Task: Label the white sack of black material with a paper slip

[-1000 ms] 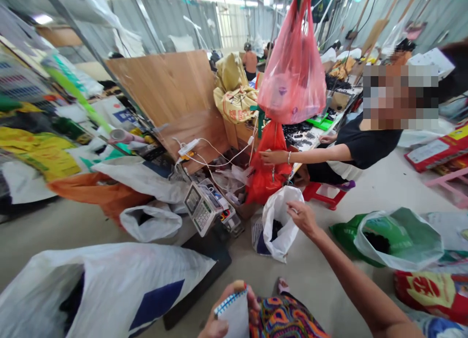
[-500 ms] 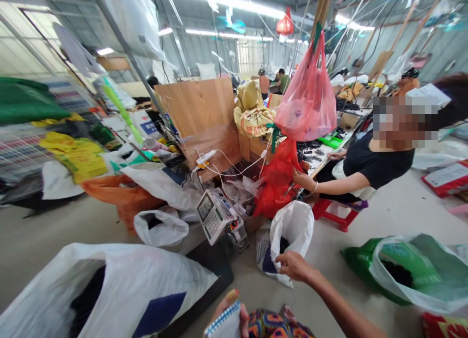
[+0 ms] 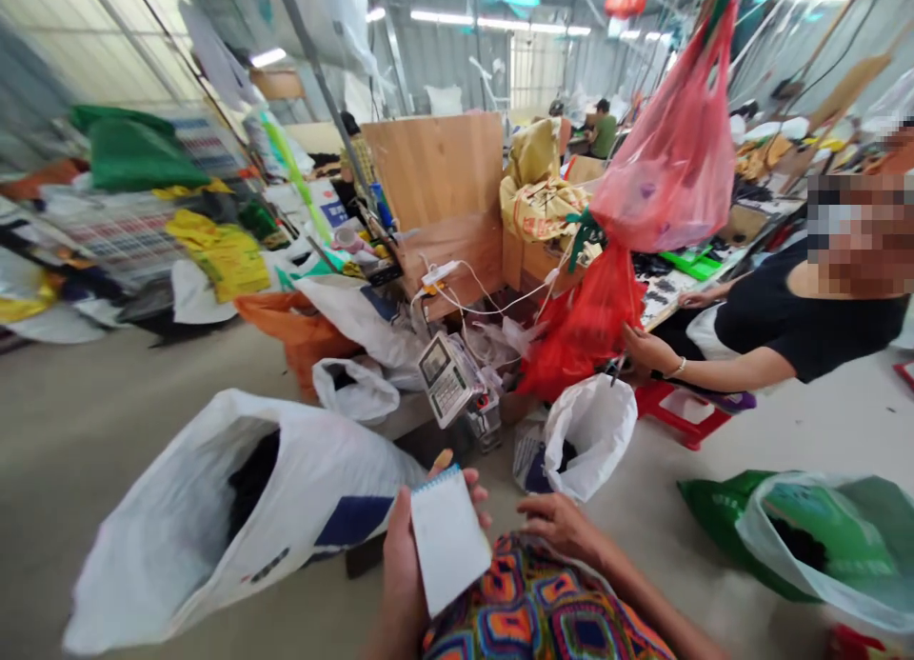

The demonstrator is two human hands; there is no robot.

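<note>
Right hand has drawn back from the small white bag to the patterned lap, grip loosely spread, holding nothing. Left hand grips the notepad, raised near centre, left of the right hand

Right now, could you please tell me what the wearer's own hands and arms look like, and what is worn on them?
Both hands are bare: no gloves, and no rings, watch or bracelet that I can make out. The left hand and the right hand lead into forearms with no sleeve visible as far as the frame shows. Below them lies bright patterned clothing in orange, blue and green, probably the wearer's own.
</note>
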